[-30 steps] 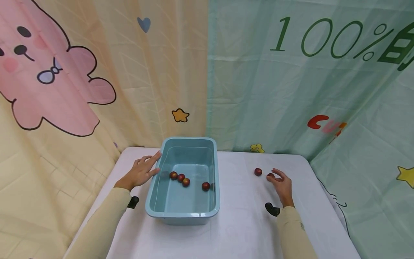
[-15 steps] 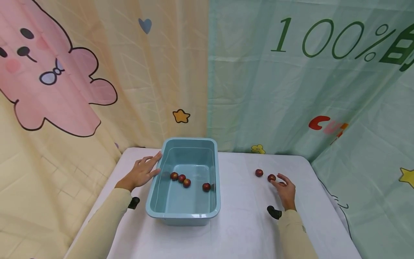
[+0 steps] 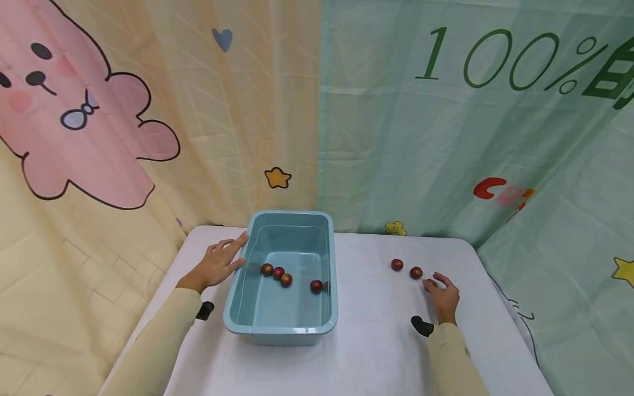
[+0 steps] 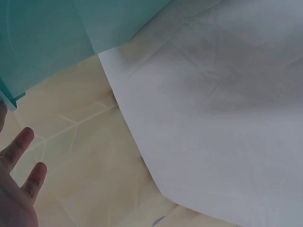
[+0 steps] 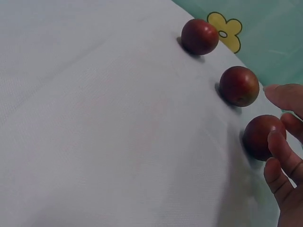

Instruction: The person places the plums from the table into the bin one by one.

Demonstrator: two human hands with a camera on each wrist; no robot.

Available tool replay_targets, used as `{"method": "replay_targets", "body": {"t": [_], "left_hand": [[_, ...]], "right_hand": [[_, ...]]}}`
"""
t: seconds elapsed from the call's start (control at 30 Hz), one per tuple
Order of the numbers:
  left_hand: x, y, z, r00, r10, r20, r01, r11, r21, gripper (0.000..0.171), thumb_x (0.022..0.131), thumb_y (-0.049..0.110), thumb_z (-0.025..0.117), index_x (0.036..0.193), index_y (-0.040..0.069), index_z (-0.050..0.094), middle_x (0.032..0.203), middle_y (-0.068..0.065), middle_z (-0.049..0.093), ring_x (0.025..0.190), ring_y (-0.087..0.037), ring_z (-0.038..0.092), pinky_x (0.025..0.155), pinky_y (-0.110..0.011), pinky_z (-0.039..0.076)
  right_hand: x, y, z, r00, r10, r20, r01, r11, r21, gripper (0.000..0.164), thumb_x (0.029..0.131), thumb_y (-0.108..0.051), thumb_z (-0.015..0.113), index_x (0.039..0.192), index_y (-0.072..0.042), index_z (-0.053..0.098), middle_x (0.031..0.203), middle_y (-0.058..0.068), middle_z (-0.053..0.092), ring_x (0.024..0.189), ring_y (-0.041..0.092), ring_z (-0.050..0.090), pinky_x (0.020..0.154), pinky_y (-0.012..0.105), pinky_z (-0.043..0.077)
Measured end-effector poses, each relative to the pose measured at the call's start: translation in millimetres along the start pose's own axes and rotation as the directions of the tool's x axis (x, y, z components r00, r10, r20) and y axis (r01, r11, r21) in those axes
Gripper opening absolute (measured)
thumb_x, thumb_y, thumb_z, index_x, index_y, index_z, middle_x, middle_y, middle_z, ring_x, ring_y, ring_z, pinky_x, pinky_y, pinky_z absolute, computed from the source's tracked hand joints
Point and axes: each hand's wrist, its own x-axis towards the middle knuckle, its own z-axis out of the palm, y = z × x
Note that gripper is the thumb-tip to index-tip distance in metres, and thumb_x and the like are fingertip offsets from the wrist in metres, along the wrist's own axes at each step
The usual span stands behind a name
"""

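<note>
My left hand (image 3: 214, 267) rests with spread fingers against the left rim of a blue plastic basin (image 3: 279, 330). Three reddish plums lie together in it, among them the plum (image 3: 285, 280) at the row's right end; another plum (image 3: 316, 286) is by the right wall. My right hand (image 3: 444, 300) is at the nearest of three plums on the table. In the right wrist view, its fingers (image 5: 283, 153) partly overlap that plum (image 5: 259, 137), while the upper finger stands apart from it. Beyond are a middle plum (image 5: 239, 86) and a farther plum (image 5: 200, 37).
A white cloth covers the table (image 3: 369, 330). Printed curtains hang behind it, a cream curtain (image 3: 233, 137) on the left and a green curtain (image 3: 376, 137) on the right. Each wrist wears a dark camera mount, the right-hand mount (image 3: 422, 326) near the cloth.
My right hand has moved right and nearer, from beside the middle plum to the nearest one, uncovering the middle plum. The left hand and basin have stayed put.
</note>
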Motion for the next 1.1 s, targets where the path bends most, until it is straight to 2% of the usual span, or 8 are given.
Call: {"method": "replay_targets", "body": {"t": [0.07, 0.17, 0.37, 0.57, 0.73, 1.1], "left_hand": [[-0.7, 0.2, -0.1, 1.0, 0.0, 0.001, 0.0, 1.0, 0.001, 0.067, 0.1, 0.04, 0.044, 0.154, 0.011, 0.017, 0.157, -0.016, 0.023, 0.138, -0.045, 0.021, 0.109, -0.065, 0.008], [-0.1, -0.1, 0.0, 1.0, 0.005, 0.002, -0.005, 1.0, 0.009, 0.068, 0.1, 0.041, 0.043, 0.154, 0.011, 0.017, 0.157, -0.016, 0.023, 0.138, -0.045, 0.021, 0.109, -0.064, 0.009], [1.7, -1.2, 0.3, 1.0, 0.009, 0.002, -0.009, 1.0, 0.012, 0.068, 0.1, 0.042, 0.042, 0.154, 0.01, 0.017, 0.157, -0.017, 0.023, 0.138, -0.045, 0.021, 0.108, -0.064, 0.009], [0.0, -0.5, 1.7, 1.0, -0.007, -0.004, 0.007, 1.0, -0.003, 0.07, 0.099, 0.045, 0.042, 0.155, 0.012, 0.016, 0.158, -0.016, 0.023, 0.139, -0.045, 0.02, 0.109, -0.064, 0.008], [-1.1, 0.0, 3.6, 1.0, -0.018, 0.003, 0.018, 1.0, -0.018, 0.07, 0.099, 0.043, 0.044, 0.155, 0.013, 0.015, 0.158, -0.014, 0.023, 0.14, -0.044, 0.019, 0.11, -0.064, 0.007], [-1.2, -0.1, 1.7, 1.0, 0.0, -0.011, 0.0, 1.0, 0.005, 0.068, 0.099, 0.04, 0.044, 0.154, 0.011, 0.017, 0.157, -0.015, 0.024, 0.139, -0.045, 0.02, 0.11, -0.063, 0.008]], "right_hand": [[0, 3, 0, 1.0, 0.01, 0.011, -0.01, 1.0, 0.001, 0.047, 0.09, -0.012, 0.066, 0.133, 0.002, 0.053, 0.135, 0.023, 0.049, 0.129, 0.035, 0.037, 0.111, 0.051, 0.025], [0, 6, 1, 1.0, 0.019, 0.011, -0.019, 1.0, -0.002, 0.049, 0.091, -0.013, 0.066, 0.135, 0.002, 0.051, 0.14, 0.023, 0.046, 0.138, 0.038, 0.029, 0.113, 0.055, 0.019], [1, 17, 2, 1.0, 0.024, -0.008, -0.024, 0.999, -0.031, 0.05, 0.09, -0.012, 0.066, 0.136, 0.001, 0.05, 0.144, 0.025, 0.041, 0.136, 0.041, 0.032, 0.111, 0.055, 0.025], [1, 26, 4, 1.0, 0.011, -0.015, -0.012, 0.998, -0.057, 0.047, 0.091, -0.011, 0.066, 0.135, -0.001, 0.051, 0.139, 0.025, 0.044, 0.126, 0.04, 0.04, 0.106, 0.054, 0.032], [-4, 30, 6, 0.999, 0.031, -0.042, -0.034, 0.996, -0.078, 0.047, 0.092, -0.014, 0.065, 0.135, -0.001, 0.051, 0.135, 0.024, 0.047, 0.122, 0.039, 0.042, 0.104, 0.054, 0.035], [-4, 32, 8, 0.999, -0.007, -0.041, 0.004, 0.997, -0.082, 0.047, 0.092, -0.015, 0.065, 0.135, -0.001, 0.051, 0.131, 0.023, 0.049, 0.112, 0.036, 0.046, 0.096, 0.05, 0.039]]}}
